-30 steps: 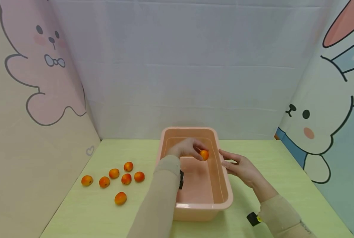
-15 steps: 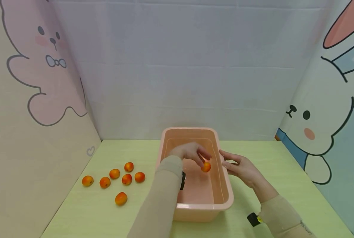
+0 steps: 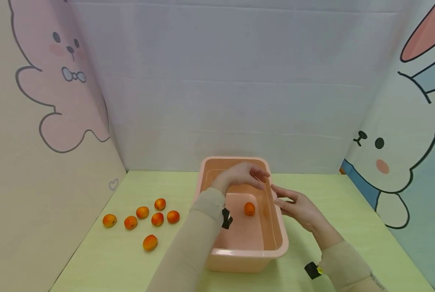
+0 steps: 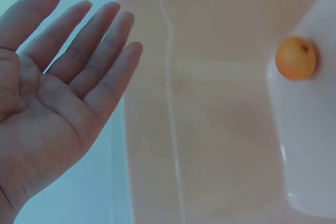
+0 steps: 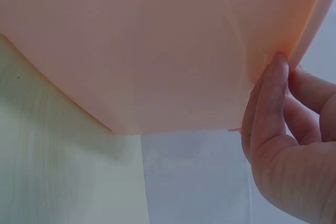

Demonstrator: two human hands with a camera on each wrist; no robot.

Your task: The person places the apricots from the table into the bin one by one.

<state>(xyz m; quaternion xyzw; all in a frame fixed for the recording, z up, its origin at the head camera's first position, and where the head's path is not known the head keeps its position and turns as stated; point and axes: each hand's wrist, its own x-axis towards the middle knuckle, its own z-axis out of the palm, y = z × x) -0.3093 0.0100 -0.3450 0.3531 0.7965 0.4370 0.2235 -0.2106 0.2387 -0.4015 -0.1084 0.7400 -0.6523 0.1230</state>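
Observation:
A small round orange fruit point(image 3: 249, 209) lies on the floor of a deep pink plastic basin point(image 3: 247, 253). Over the far part of the basin is my left hand point(image 3: 244, 175), holding nothing; its fingers are extended and apart in the left wrist view, where the fruit point(image 4: 296, 59) shows off to the right with a dark stem mark. My right hand point(image 3: 299, 209) pinches the basin's right rim between thumb and fingers. From the right wrist view, the fingers point(image 5: 270, 100) press the outer wall just under the lip.
Several more orange-red fruits point(image 3: 157, 219) are scattered on the pale green table point(image 3: 104, 259) left of the basin. A white cloth wall point(image 3: 235, 89) rises behind the table. Side panels with a cartoon bear point(image 3: 71, 109) and a rabbit point(image 3: 396, 129) flank it.
My left hand has let go of the fruit, which now rests on the basin floor. The hand has risen and moved slightly away. The right hand has kept its hold on the rim.

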